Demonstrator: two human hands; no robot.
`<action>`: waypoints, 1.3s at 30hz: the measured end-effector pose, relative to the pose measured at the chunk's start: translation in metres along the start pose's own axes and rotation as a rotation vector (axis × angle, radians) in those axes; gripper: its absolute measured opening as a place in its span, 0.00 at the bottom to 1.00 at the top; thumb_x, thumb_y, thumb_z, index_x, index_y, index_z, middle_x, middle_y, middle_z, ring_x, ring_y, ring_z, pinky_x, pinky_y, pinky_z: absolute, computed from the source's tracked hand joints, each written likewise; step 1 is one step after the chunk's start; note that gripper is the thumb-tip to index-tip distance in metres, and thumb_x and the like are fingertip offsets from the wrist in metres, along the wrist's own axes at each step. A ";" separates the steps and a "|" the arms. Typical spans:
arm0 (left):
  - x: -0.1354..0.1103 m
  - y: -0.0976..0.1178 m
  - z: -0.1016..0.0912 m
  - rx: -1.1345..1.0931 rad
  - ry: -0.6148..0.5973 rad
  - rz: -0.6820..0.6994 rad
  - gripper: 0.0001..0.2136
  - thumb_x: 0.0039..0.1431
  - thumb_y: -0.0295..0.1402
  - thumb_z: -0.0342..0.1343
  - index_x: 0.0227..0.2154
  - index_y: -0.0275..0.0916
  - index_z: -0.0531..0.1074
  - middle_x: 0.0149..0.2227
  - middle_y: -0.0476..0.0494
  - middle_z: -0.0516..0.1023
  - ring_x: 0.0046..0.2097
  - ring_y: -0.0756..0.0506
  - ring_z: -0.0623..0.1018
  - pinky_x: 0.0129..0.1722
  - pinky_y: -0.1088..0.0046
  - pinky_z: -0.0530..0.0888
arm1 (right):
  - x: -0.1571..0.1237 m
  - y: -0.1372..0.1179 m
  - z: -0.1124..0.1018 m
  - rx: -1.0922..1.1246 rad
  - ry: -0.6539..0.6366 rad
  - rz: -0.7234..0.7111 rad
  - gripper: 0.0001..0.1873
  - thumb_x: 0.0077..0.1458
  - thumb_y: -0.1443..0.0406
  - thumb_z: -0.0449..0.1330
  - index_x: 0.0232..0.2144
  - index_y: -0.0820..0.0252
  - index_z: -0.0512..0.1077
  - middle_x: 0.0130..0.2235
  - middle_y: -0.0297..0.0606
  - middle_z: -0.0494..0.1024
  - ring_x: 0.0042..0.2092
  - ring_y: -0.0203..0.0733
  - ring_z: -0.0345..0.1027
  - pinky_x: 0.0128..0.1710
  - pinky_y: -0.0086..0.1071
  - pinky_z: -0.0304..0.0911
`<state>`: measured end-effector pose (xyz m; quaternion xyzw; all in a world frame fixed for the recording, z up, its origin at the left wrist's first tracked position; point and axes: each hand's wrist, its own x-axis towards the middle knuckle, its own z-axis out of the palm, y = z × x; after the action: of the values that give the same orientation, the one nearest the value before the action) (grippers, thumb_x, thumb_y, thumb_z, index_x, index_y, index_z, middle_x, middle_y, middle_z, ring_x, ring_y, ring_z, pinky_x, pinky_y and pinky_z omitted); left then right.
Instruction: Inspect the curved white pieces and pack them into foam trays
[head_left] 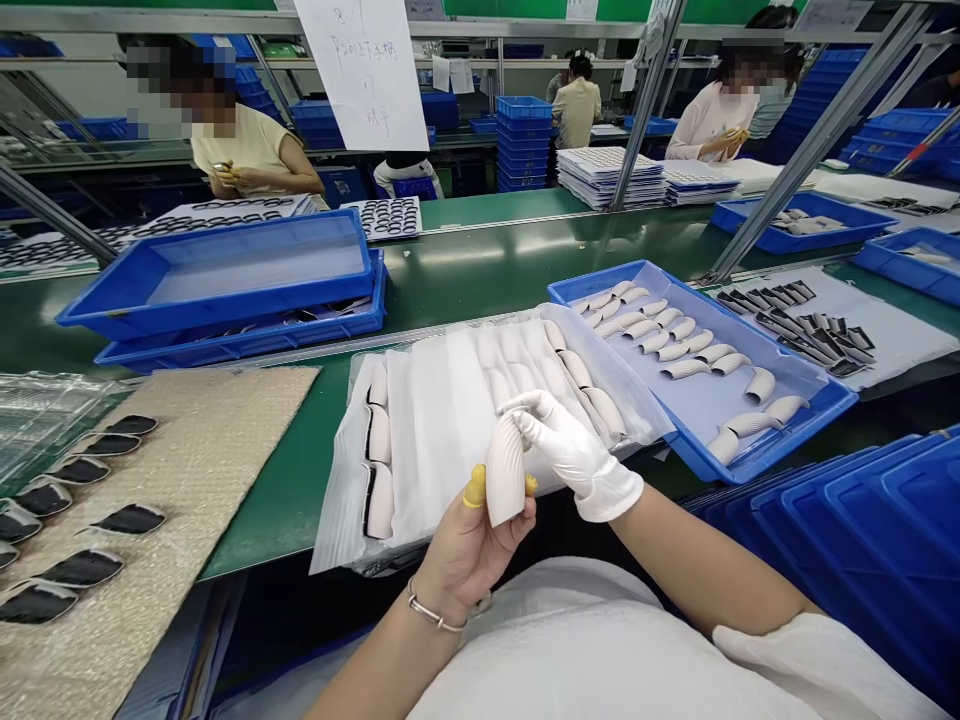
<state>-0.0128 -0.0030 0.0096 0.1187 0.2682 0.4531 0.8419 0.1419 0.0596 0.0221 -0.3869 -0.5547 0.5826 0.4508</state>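
My left hand (476, 535), with yellow finger cots on its fingertips, grips a curved, ribbed off-white shell piece (506, 470) upright between thumb and fingers. Wearing a white glove, my right hand (566, 445) pinches the upper end of the same piece. Just beyond both hands lies a tray lined with white foam sheet (435, 400). Rows of similar shells (381, 435) show at its left and right sides; others are covered by the translucent sheet. To the right, a blue tray (780, 440) holds several loose shells (682, 350) of the same kind.
Tan padded board (225, 430) with dark-lined pieces (82, 568) lies at left. Stacked blue trays (240, 300) stand beyond it. Black pieces (817, 330) rest on white sheeting at right. A paper sign (367, 70) hangs from the metal frame. Other people sit across the green bench (465, 270).
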 end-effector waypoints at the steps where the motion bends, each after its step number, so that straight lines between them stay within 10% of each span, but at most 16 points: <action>1: 0.000 0.001 0.001 0.045 0.016 0.045 0.19 0.51 0.46 0.69 0.38 0.34 0.79 0.34 0.44 0.83 0.33 0.50 0.81 0.37 0.78 0.80 | -0.003 -0.004 0.001 -0.084 0.018 -0.002 0.26 0.57 0.50 0.62 0.50 0.59 0.68 0.43 0.41 0.74 0.41 0.40 0.69 0.45 0.39 0.66; 5: 0.001 0.000 0.005 0.202 0.020 0.195 0.15 0.56 0.44 0.66 0.36 0.37 0.76 0.35 0.47 0.81 0.35 0.49 0.80 0.37 0.74 0.79 | -0.012 -0.017 0.007 -0.335 0.017 -0.065 0.41 0.43 0.54 0.72 0.59 0.53 0.65 0.57 0.43 0.67 0.55 0.49 0.65 0.52 0.43 0.64; 9: -0.002 -0.001 0.007 0.302 0.034 0.174 0.19 0.57 0.48 0.63 0.40 0.37 0.74 0.34 0.46 0.80 0.33 0.49 0.79 0.36 0.74 0.77 | -0.005 -0.014 0.004 -0.156 0.065 0.054 0.21 0.56 0.51 0.62 0.45 0.59 0.73 0.42 0.39 0.76 0.42 0.41 0.70 0.44 0.38 0.67; 13: -0.006 -0.002 0.007 0.329 0.059 0.144 0.20 0.56 0.48 0.65 0.42 0.37 0.73 0.35 0.45 0.80 0.33 0.49 0.80 0.36 0.74 0.76 | 0.006 -0.003 -0.004 -0.060 0.115 0.090 0.20 0.59 0.49 0.59 0.35 0.61 0.73 0.39 0.38 0.77 0.40 0.40 0.70 0.43 0.36 0.66; 18: -0.004 -0.001 0.008 0.278 0.099 0.180 0.20 0.56 0.48 0.65 0.41 0.36 0.75 0.36 0.44 0.81 0.35 0.48 0.80 0.37 0.73 0.78 | -0.007 -0.006 0.001 -0.197 0.094 0.064 0.31 0.55 0.52 0.64 0.57 0.55 0.67 0.53 0.44 0.73 0.53 0.47 0.70 0.53 0.44 0.66; 25: 0.002 0.002 0.006 0.087 0.263 0.153 0.18 0.58 0.44 0.64 0.38 0.30 0.78 0.32 0.41 0.82 0.32 0.48 0.80 0.33 0.76 0.80 | -0.037 -0.006 0.006 -0.530 -0.149 -0.258 0.58 0.43 0.53 0.74 0.70 0.55 0.51 0.71 0.51 0.48 0.72 0.61 0.36 0.69 0.55 0.41; 31: 0.001 0.004 0.005 -0.076 0.196 0.037 0.17 0.69 0.38 0.52 0.36 0.29 0.79 0.32 0.40 0.83 0.30 0.50 0.81 0.32 0.78 0.81 | -0.022 0.007 -0.003 -0.076 0.080 -0.074 0.33 0.60 0.55 0.62 0.65 0.50 0.59 0.64 0.43 0.65 0.62 0.47 0.62 0.61 0.44 0.60; 35: -0.004 0.000 0.004 -0.156 -0.043 -0.089 0.18 0.57 0.43 0.65 0.39 0.30 0.80 0.33 0.41 0.83 0.29 0.51 0.81 0.32 0.80 0.80 | -0.006 0.005 -0.006 0.248 -0.048 0.046 0.13 0.59 0.56 0.64 0.44 0.55 0.76 0.40 0.37 0.77 0.39 0.37 0.69 0.43 0.33 0.66; 39: -0.004 -0.005 0.002 -0.187 -0.221 -0.121 0.20 0.52 0.45 0.69 0.36 0.30 0.80 0.32 0.43 0.82 0.28 0.53 0.80 0.31 0.84 0.77 | 0.002 0.000 0.000 0.414 -0.227 0.021 0.13 0.55 0.54 0.67 0.32 0.58 0.76 0.30 0.34 0.71 0.30 0.34 0.63 0.32 0.30 0.61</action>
<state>-0.0106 -0.0091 0.0104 0.0727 0.1370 0.4085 0.8995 0.1410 0.0617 0.0218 -0.2239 -0.4665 0.7284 0.4491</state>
